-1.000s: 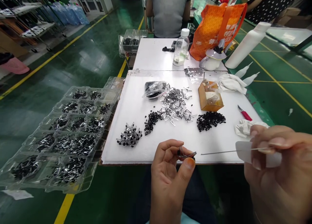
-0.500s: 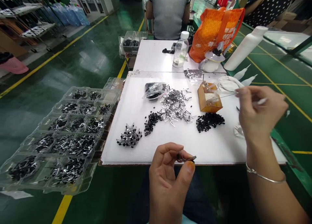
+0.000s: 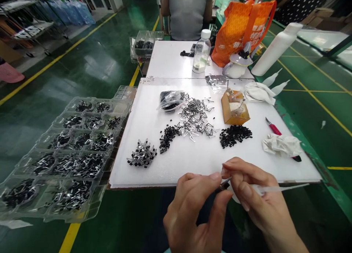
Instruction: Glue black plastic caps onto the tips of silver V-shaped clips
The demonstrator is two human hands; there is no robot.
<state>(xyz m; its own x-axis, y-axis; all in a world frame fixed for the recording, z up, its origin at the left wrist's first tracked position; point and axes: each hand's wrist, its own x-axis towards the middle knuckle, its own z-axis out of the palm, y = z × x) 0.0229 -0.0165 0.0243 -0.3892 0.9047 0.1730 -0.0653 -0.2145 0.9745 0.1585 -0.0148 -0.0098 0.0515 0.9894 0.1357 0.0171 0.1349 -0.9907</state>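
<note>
My left hand (image 3: 195, 212) pinches a small black-and-metal part (image 3: 224, 186) at the board's front edge. My right hand (image 3: 255, 196) holds a slim white pointed tool (image 3: 277, 188), its fingertips touching or nearly touching that part. The fingers partly hide the part. On the white board (image 3: 176, 172) lie a heap of bent silver wire frames (image 3: 195, 117), black bead-like pieces (image 3: 235, 135), a smaller black pile (image 3: 167, 137) and a mixed black-and-silver heap (image 3: 142, 154).
A clear compartment tray (image 3: 66, 157) of black-and-silver parts sits left of the board. Further right are an amber box (image 3: 235, 108), a red-handled craft knife (image 3: 273, 127) and crumpled white cloths (image 3: 282, 145). A person in a grey shirt (image 3: 188, 14) sits beyond the far table.
My right hand has come from the board's right side, near the amber box, down to my left hand. The crumpled cloth and knife are uncovered. My left hand stays at the front edge.
</note>
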